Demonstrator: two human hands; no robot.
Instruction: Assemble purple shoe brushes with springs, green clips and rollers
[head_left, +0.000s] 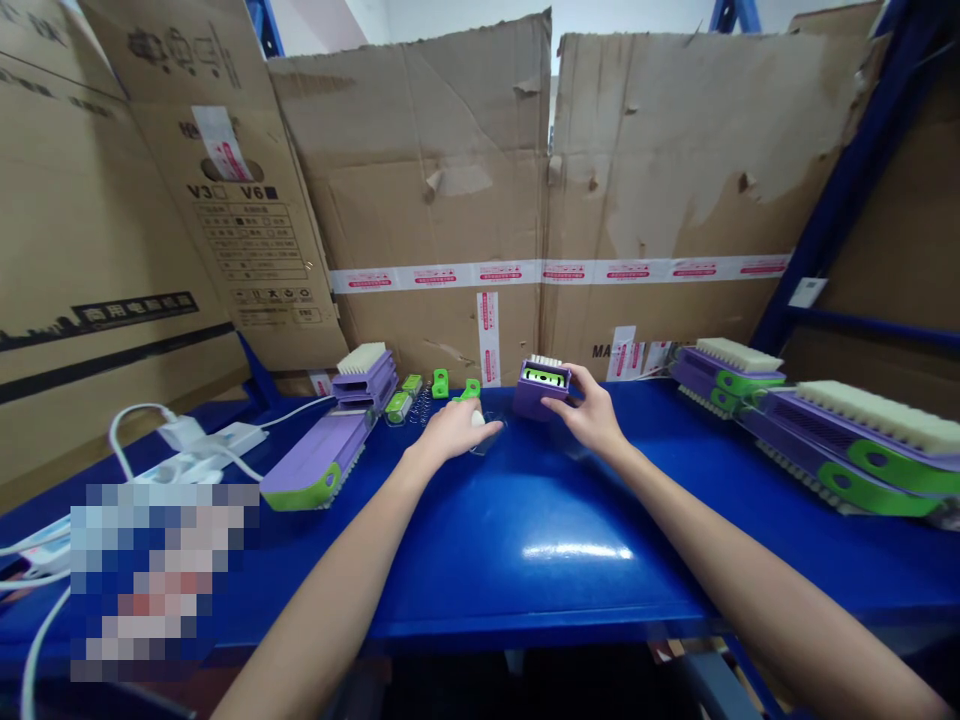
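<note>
My right hand (592, 412) grips the side of a purple brush body (534, 402), which stands on end on the blue table. Pale bristles show along its top, and a green part with dark openings sits inside its open end. Left of it, my left hand (457, 430) is low over the table, fingers curled and thumb pointing right. A small white piece (477, 418) shows between its thumb and fingers; what exactly it holds is partly hidden. Just behind that hand lies a green plastic clip (471, 388). Another green clip (440, 383) and several small springs (421, 408) lie further left.
Green-and-clear pieces (399, 406) lie beside a purple brush stack (330, 445) on the left. More purple-and-green brushes (862, 440) stand at the right. A white power strip (225, 440) with cables occupies the left side. Cardboard sheets (420, 200) wall the back of the blue table (480, 560).
</note>
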